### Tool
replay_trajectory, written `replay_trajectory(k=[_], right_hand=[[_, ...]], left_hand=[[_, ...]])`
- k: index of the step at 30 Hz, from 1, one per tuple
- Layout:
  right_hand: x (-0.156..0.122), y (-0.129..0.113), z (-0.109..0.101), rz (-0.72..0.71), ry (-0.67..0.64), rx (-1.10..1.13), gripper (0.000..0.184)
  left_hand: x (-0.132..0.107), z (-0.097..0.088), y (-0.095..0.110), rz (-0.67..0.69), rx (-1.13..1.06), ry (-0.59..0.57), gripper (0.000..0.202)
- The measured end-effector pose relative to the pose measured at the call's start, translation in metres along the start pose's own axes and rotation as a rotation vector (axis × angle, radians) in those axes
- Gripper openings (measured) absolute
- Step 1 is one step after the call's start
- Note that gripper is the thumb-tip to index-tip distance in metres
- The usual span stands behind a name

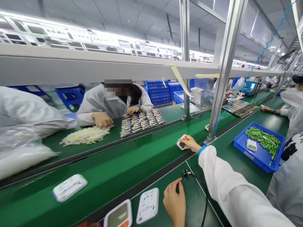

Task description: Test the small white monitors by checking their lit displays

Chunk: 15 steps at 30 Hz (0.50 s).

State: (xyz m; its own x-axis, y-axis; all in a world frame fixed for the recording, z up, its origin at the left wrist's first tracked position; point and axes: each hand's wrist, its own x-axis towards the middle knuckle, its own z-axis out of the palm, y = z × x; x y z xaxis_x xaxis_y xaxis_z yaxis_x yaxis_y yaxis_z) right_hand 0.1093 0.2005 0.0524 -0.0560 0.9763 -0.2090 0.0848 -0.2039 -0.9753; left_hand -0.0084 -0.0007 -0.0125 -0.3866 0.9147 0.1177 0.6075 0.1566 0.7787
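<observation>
My right hand [191, 143] reaches forward to the edge of the green conveyor belt [123, 164] and grips a small white device with an orange button [182, 141], which rests on the belt. My left hand [175, 201] lies near the bottom edge on the green table, fingers curled shut; what is inside them is hidden. A black cable with a small plug [186, 173] ends just beyond its thumb and curves back under my right sleeve.
Two white devices [148, 205] [118, 217] lie left of my left hand, another [69, 187] on the belt. A blue tray [260, 154] holds green batteries. An aluminium post [222, 78] rises beside my right hand. Across the belt a co-worker [111, 104] handles a tray of parts [142, 121].
</observation>
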Motion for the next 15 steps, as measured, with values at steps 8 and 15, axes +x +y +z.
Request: replay_trajectory(k=[8,15], right_hand=[[-0.064,0.011,0.005,0.187,-0.123,0.806,0.033],[-0.114,0.000,-0.003,0.189,-0.246,0.747,0.031]], left_hand=[[0.000,0.002,-0.002,0.005,0.010,0.024,0.029],[-0.004,-0.002,0.009,-0.009,0.022,0.015,0.028]])
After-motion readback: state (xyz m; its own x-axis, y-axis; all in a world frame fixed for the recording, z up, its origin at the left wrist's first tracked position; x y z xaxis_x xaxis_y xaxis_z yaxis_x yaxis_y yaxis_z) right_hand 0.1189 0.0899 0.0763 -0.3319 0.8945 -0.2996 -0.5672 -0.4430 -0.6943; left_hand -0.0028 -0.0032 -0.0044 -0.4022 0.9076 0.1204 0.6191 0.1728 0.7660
